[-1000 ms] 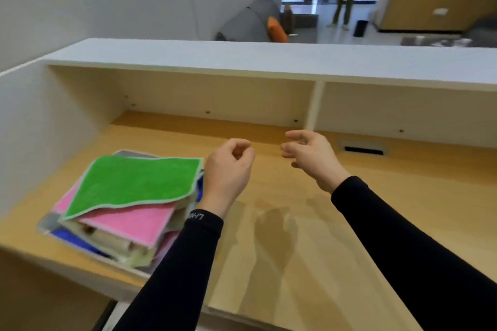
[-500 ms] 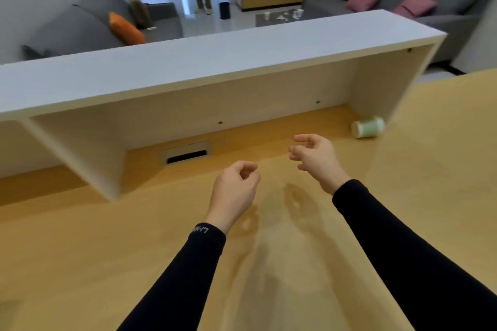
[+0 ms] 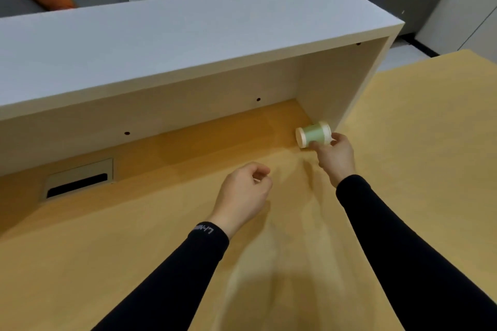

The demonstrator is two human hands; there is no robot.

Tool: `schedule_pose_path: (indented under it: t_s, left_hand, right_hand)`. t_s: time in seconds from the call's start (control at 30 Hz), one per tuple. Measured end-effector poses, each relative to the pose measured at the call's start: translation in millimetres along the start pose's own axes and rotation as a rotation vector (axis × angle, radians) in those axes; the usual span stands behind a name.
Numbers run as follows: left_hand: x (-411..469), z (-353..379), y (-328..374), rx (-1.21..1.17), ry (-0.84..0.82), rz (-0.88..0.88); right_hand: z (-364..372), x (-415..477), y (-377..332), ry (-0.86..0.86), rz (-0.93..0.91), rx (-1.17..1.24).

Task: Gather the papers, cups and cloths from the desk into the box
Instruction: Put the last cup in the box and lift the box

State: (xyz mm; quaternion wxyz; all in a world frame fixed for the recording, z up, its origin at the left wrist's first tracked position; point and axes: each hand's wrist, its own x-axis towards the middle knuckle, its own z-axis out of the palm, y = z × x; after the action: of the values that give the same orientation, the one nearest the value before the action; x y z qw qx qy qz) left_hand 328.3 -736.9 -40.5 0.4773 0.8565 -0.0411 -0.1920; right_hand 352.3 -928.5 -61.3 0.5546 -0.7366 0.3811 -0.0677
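Observation:
A pale green paper cup point(image 3: 313, 134) lies on its side on the wooden desk point(image 3: 134, 250), in the right corner under the white shelf. My right hand point(image 3: 336, 156) reaches it, with fingertips touching its near side and far rim. My left hand point(image 3: 243, 195) hovers over the middle of the desk, fingers loosely curled around nothing. The box, the papers and the cloths are out of view.
A white shelf point(image 3: 188, 35) runs over the back of the desk, and its side panel point(image 3: 347, 83) stands just right of the cup. A cable slot point(image 3: 78, 183) sits in the desk at the back left. Beyond are grey sofas with cushions.
The view has swung right, away from the stack of cloths at the left. My right hand has reached forward to the green cup and closed around it. My left hand stays curled.

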Motion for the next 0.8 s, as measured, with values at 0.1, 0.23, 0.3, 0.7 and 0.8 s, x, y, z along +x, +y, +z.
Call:
schedule_pose_path:
  t_s: [0.1, 0.23, 0.3, 0.7, 0.8]
  left_hand:
    - [15.6, -2.8, -9.1, 0.005, -0.004, -0.048]
    - [25.7, -9.0, -27.7, -0.012, 0.019, -0.116]
    - [28.1, -11.3, -35.1, -0.008, 0.024, -0.143]
    - [-14.6, -53.2, -16.7, -0.071, 0.202, -0.104]
    - [-40.0, -73.3, -10.2, -0.176, 0.306, -0.049]
  right_hand:
    - [8.7, 31.6, 8.1, 0.06, 0.045, 0.011]
    - [17.7, 60.5, 18.6, 0.125, 0.127, -0.004]
    - [18.2, 69.1, 22.1, 0.149, 0.155, 0.029]
    - [46.9, -36.1, -31.7, -0.4, -0.062, 0.278]
    - [61.2, -88.6, -49.2, -0.616, -0.149, 0.252]
